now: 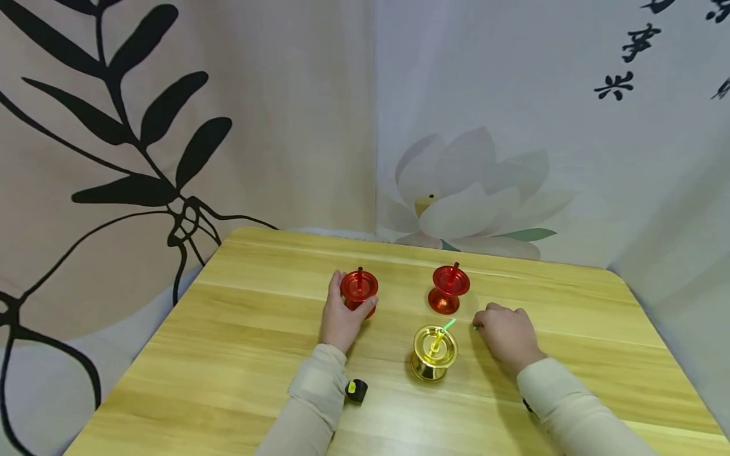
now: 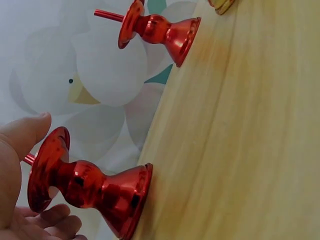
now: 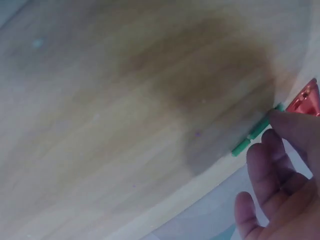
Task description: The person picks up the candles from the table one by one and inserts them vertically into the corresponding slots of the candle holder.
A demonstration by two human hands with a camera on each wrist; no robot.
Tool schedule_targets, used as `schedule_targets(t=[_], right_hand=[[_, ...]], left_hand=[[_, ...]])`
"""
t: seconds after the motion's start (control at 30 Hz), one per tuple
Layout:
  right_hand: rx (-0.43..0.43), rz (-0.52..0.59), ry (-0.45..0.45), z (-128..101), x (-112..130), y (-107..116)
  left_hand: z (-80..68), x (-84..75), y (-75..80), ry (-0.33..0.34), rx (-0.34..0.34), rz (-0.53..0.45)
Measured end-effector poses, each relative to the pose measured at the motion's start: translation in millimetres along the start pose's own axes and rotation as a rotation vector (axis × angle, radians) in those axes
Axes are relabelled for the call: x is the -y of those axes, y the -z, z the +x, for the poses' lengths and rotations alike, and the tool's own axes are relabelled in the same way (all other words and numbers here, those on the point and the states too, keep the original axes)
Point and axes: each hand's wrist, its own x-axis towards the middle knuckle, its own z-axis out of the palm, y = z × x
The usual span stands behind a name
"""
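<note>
My left hand curls around a shiny red candlestick, with its thumb at the dish rim in the left wrist view; the candlestick's foot stands on the table. A second red candlestick stands upright to its right. Nearer to me is a gold candlestick with a slim green stick leaning at its spike. My right hand, low over the table right of the candlesticks, pinches a thin green stick between thumb and finger. A pale break shows along this stick.
All this is on a light wooden table. Beside my left cuff lies a small black object with a yellow mark. A curtain printed with leaves and a lotus hangs behind the table's far edge.
</note>
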Motion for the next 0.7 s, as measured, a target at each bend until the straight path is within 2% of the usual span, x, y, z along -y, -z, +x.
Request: schedule_targets(t=[0.23,0.33,0.5,0.7], right_hand=[[-0.042,-0.031,0.003,-2.2,0.9,-2.7],[-0.054,-0.008,-0.009,-3.6,-0.2,-1.7],[-0.04,0.086,-0.058,-3.3,0.1,3.8],[0.033,0.293,-0.133,-4.7,0.3,17.6]], left_hand=[[-1.5,1.3,0.6,0.002,-0.012,0.043],[-1.8,0.9,-0.9,-0.002,-0.018,0.043],[-2.6,0.3,-0.7,0.001,-0.013,0.039],[-3.0,1.0,-0.4,0.001,-0.001,0.023]])
